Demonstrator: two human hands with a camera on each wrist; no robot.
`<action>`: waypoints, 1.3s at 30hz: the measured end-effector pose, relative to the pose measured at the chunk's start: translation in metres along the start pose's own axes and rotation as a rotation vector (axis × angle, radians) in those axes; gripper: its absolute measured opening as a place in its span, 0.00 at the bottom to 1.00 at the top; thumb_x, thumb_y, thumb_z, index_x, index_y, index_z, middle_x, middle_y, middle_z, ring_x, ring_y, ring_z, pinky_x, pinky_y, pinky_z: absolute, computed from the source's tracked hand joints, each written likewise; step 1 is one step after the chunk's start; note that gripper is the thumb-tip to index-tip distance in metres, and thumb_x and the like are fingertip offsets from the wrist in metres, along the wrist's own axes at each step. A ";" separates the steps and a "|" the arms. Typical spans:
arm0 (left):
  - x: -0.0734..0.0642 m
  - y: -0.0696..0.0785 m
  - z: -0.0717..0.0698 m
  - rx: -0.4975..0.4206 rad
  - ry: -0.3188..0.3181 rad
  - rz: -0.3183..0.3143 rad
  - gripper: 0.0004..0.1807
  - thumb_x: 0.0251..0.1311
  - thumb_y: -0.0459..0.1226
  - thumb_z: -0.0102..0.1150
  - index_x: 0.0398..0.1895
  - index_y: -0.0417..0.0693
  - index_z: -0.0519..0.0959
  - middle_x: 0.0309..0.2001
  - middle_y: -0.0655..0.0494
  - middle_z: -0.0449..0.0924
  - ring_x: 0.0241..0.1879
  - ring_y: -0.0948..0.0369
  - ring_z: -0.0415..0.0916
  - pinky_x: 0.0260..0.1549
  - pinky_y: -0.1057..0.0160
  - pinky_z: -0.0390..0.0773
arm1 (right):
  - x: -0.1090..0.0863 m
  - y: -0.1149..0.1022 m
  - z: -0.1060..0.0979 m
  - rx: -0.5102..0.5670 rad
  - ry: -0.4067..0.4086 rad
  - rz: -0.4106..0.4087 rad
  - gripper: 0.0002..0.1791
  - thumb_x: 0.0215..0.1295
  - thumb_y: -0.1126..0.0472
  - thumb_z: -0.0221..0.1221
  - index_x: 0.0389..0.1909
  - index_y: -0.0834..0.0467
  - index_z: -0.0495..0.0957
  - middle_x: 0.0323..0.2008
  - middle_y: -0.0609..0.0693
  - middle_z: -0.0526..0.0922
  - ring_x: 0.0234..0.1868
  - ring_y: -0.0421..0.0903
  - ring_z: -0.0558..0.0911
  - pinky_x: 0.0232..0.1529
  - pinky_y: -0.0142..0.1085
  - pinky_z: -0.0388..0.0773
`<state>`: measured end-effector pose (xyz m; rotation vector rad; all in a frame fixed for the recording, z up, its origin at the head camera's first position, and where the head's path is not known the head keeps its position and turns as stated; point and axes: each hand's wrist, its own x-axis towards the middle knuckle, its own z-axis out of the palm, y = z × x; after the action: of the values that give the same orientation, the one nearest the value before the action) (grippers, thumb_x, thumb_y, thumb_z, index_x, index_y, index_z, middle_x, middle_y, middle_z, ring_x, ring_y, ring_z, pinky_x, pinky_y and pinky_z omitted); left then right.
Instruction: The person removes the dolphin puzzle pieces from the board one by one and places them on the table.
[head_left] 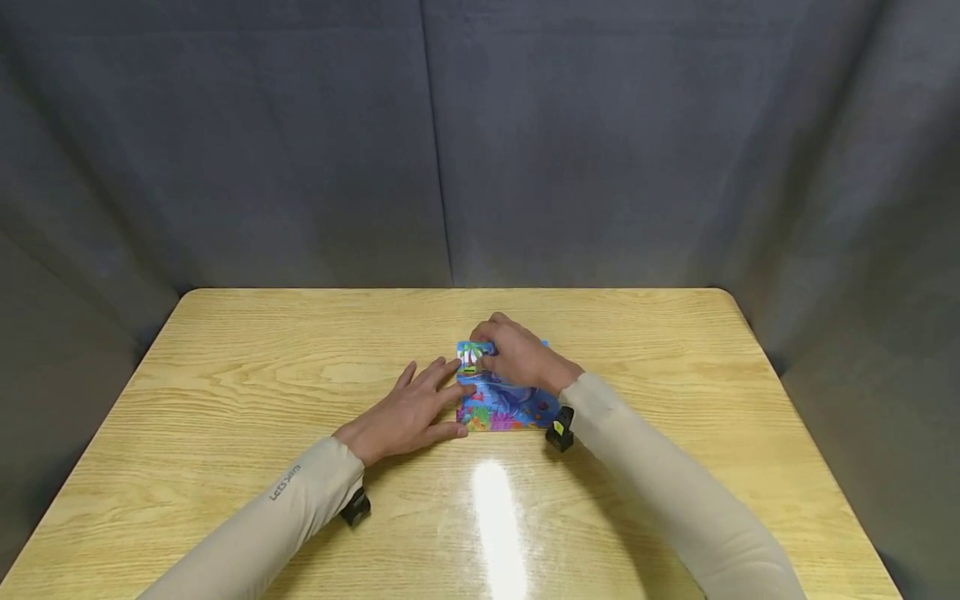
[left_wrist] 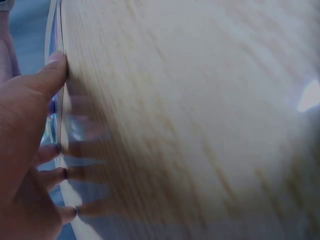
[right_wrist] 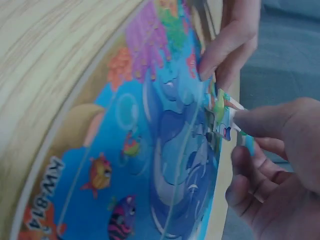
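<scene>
A jigsaw puzzle [head_left: 510, 408] with a blue sea picture lies on the table; dolphins, fish and coral show on it in the right wrist view. My left hand [head_left: 408, 412] has its fingers spread, with fingertips touching the puzzle's left side. Over the puzzle's upper part, my right hand [head_left: 521, 354] pinches a small puzzle piece [right_wrist: 225, 117] between thumb and fingers. That piece is tilted up from the board, with green and white on its face. In the left wrist view, the left thumb [left_wrist: 52, 70] and fingertips rest low at the table surface.
The wooden table [head_left: 262, 358] extends around the puzzle on every side. Grey curtains [head_left: 300, 150] stand behind the table and at both sides. A bright light reflection lies on the wood in front of the puzzle.
</scene>
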<state>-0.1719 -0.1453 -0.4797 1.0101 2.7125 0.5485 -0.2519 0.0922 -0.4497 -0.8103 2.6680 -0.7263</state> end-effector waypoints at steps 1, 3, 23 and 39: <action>0.000 0.000 0.000 0.001 0.000 -0.001 0.35 0.77 0.59 0.55 0.81 0.58 0.68 0.87 0.41 0.51 0.87 0.39 0.45 0.80 0.24 0.44 | 0.000 0.000 -0.001 0.029 0.007 -0.007 0.15 0.79 0.60 0.61 0.61 0.59 0.81 0.56 0.56 0.81 0.50 0.49 0.82 0.57 0.45 0.83; 0.000 0.000 0.001 0.002 0.006 0.003 0.35 0.77 0.58 0.56 0.81 0.57 0.69 0.86 0.40 0.51 0.87 0.38 0.46 0.79 0.23 0.45 | 0.000 0.001 -0.002 0.085 0.006 -0.010 0.10 0.81 0.61 0.59 0.56 0.58 0.83 0.53 0.55 0.84 0.44 0.47 0.80 0.50 0.41 0.81; 0.000 0.000 0.003 0.018 0.007 0.010 0.35 0.77 0.58 0.56 0.81 0.57 0.69 0.86 0.40 0.53 0.87 0.38 0.46 0.79 0.24 0.47 | -0.022 0.025 -0.030 0.189 0.019 0.052 0.07 0.80 0.61 0.60 0.49 0.59 0.84 0.40 0.53 0.85 0.35 0.45 0.77 0.39 0.37 0.75; 0.001 0.002 0.000 0.028 0.014 0.013 0.34 0.77 0.58 0.57 0.80 0.56 0.70 0.86 0.40 0.53 0.87 0.38 0.46 0.79 0.24 0.47 | -0.043 0.057 -0.059 0.119 -0.008 0.092 0.07 0.79 0.63 0.60 0.49 0.59 0.84 0.44 0.56 0.86 0.36 0.46 0.77 0.37 0.38 0.75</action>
<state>-0.1719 -0.1434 -0.4786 1.0357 2.7351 0.5241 -0.2648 0.1806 -0.4262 -0.6549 2.6065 -0.8466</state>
